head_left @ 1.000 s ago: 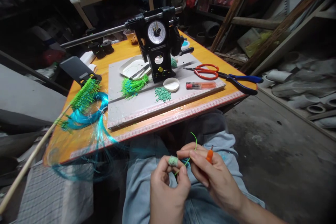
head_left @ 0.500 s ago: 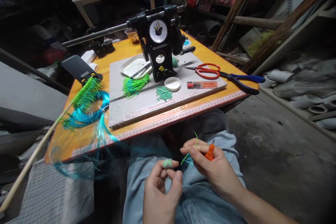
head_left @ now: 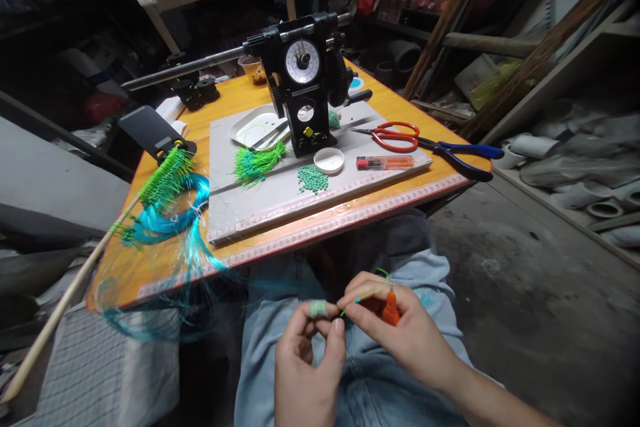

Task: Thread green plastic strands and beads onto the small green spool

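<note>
Over my lap, my right hand [head_left: 395, 320] pinches a thin green line [head_left: 373, 293] with a small blue spot on it. A small orange-handled tool [head_left: 391, 310] with a thin metal tip is tucked among the same hand's fingers. My left hand [head_left: 313, 353] is curled, its thumb and index fingertip close together beside the right fingertips. Green tape [head_left: 318, 309] wraps its index finger. The green line's end lies by the left fingertips; whatever they hold is too fine to make out.
Ahead, a table [head_left: 320, 217] bears a black winding machine with dial [head_left: 303, 61], green bead pile [head_left: 313, 179], white dish [head_left: 329, 161], green-blue bundle [head_left: 259, 163], red-handled scissors [head_left: 397, 136] and pliers [head_left: 460, 155]. Blue filament coil [head_left: 170, 213] hangs over its left edge beside a wooden stick [head_left: 65, 310].
My right hand has moved down and left, bringing its fingertips against the left ones. The green line now lies flatter, and the orange tool has shifted with the hand. My left hand barely moved.
</note>
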`<state>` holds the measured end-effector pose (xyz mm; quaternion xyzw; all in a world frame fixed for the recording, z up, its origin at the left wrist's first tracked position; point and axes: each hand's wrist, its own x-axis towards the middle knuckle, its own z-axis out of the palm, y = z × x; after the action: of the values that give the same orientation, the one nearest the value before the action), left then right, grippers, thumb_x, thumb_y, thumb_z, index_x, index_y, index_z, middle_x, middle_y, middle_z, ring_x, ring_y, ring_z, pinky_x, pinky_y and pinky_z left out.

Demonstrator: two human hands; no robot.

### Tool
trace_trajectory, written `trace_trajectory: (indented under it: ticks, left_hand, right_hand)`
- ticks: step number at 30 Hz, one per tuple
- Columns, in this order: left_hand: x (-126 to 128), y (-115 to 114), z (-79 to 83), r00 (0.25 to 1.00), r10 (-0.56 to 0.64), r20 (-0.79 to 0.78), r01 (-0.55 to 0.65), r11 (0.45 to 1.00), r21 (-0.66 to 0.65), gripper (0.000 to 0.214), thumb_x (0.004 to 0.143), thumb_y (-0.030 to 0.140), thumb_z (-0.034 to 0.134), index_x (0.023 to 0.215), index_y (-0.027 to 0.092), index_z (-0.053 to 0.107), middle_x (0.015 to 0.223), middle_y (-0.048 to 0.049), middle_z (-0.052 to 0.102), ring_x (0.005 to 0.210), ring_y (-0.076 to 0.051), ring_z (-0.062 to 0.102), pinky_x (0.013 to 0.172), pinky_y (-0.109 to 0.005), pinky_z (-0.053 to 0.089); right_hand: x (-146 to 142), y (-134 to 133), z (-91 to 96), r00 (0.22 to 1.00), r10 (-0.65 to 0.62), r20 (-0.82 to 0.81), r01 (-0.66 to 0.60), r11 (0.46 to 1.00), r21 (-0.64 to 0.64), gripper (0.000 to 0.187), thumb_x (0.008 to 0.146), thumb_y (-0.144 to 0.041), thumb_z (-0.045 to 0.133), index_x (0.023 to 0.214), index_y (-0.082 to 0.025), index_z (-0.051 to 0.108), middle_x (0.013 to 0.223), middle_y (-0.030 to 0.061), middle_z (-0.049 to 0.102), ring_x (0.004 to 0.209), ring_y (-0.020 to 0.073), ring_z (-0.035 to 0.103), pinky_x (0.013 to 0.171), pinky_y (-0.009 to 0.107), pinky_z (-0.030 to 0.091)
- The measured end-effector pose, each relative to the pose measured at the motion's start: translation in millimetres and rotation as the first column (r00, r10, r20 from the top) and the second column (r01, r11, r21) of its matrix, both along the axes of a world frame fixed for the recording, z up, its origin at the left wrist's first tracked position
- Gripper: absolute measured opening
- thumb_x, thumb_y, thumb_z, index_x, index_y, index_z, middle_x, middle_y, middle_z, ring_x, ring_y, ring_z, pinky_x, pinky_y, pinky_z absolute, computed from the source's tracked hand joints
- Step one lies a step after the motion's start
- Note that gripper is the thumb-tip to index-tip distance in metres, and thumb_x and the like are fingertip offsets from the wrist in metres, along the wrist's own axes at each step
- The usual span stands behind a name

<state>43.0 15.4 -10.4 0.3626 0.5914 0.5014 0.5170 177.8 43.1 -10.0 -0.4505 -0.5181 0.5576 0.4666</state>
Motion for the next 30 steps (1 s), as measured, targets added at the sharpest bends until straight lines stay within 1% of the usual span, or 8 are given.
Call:
trace_trajectory:
  ticks: [2,6,11,15,19,24,27,30]
  left_hand:
    - [-0.2,0.4,-0.7,1.0,0.017,0.008,-0.017,1.0,0.01,0.01,0.073,0.021,0.07,0.082,0.017,0.067,0.061,0.0028,0.056,0.057,-0.009,0.049,0.054,-0.017,0.038]
    - [0.2,1.2,-0.6,1.0,0.023,0.002,-0.023,1.0,0.007,0.012,0.07,0.02,0.073,0.065,0.017,0.062,0.062,0.0014,0.058,0.059,-0.01,0.051,0.056,-0.017,0.041]
    - [0.6,0.3,-0.5,0.997,0.039,0.074,-0.038,0.999,-0.021,0.013,0.068,0.022,0.075,0.077,0.017,0.068,0.061,0.0018,0.059,0.058,-0.01,0.051,0.058,-0.017,0.042]
    - [1.6,-0.2,0.5,0.992,0.069,0.102,-0.065,0.997,-0.044,0.016,0.064,0.018,0.077,0.062,0.017,0.061,0.06,0.0024,0.057,0.057,-0.009,0.049,0.055,-0.015,0.039]
    - [2.5,0.1,2.3,0.988,0.085,0.126,-0.08,0.996,-0.043,0.013,0.063,0.017,0.077,0.071,0.017,0.066,0.059,0.0034,0.057,0.053,-0.007,0.047,0.053,-0.015,0.038]
    - [1.7,0.2,2.8,0.994,0.08,0.074,-0.078,0.996,-0.032,0.014,0.062,0.016,0.076,0.061,0.017,0.062,0.057,0.0028,0.057,0.054,-0.008,0.049,0.053,-0.015,0.039]
    - [0.7,-0.3,1.4,0.994,0.082,0.077,-0.08,0.996,-0.029,0.013,0.062,0.019,0.077,0.067,0.017,0.065,0.059,0.0024,0.059,0.055,-0.009,0.05,0.054,-0.015,0.04]
    - [0.2,-0.8,-0.5,0.991,0.095,0.094,-0.092,0.995,-0.031,0.016,0.062,0.02,0.079,0.064,0.017,0.064,0.057,0.0033,0.057,0.053,-0.008,0.049,0.051,-0.013,0.039]
  right_hand:
    - [0.3,0.6,-0.3,0.999,-0.016,0.031,0.016,1.0,0.016,0.013,0.086,-0.028,0.065,0.08,-0.018,0.072,0.08,0.0045,0.063,0.076,0.0171,0.06,0.066,0.027,0.046]
    - [0.1,-1.2,-3.0,1.0,-0.017,0.021,0.016,0.999,0.035,0.012,0.085,-0.026,0.066,0.078,-0.018,0.071,0.078,0.0038,0.062,0.073,0.0155,0.059,0.061,0.025,0.045]
    - [-0.8,-3.0,-6.8,0.999,-0.04,-0.024,0.04,0.999,0.024,0.009,0.085,-0.025,0.066,0.08,-0.019,0.071,0.08,0.0031,0.062,0.074,0.0145,0.059,0.06,0.024,0.044]
    - [-1.4,-2.1,-6.6,1.0,-0.009,-0.012,0.009,1.0,0.025,0.009,0.085,-0.025,0.066,0.08,-0.019,0.072,0.08,0.0034,0.062,0.075,0.015,0.059,0.062,0.024,0.044]
    - [-0.9,-2.4,-5.2,1.0,0.001,-0.002,-0.001,1.0,0.028,0.009,0.086,-0.024,0.065,0.082,-0.02,0.073,0.081,0.0032,0.063,0.077,0.0151,0.06,0.067,0.025,0.045]
    - [-1.0,-3.2,-6.1,1.0,0.022,-0.007,-0.022,0.999,0.026,0.01,0.086,-0.025,0.065,0.083,-0.02,0.073,0.08,0.003,0.063,0.078,0.0157,0.06,0.068,0.026,0.045]
    - [-1.5,-2.4,-7.5,0.999,0.019,-0.034,-0.019,1.0,0.003,0.011,0.086,-0.027,0.065,0.082,-0.02,0.072,0.081,0.003,0.062,0.077,0.0154,0.059,0.066,0.026,0.044]
    - [-2.5,-1.4,-7.7,0.998,0.016,-0.068,-0.018,0.999,-0.036,0.012,0.086,-0.029,0.065,0.081,-0.019,0.071,0.081,0.0028,0.061,0.076,0.0149,0.058,0.065,0.025,0.043]
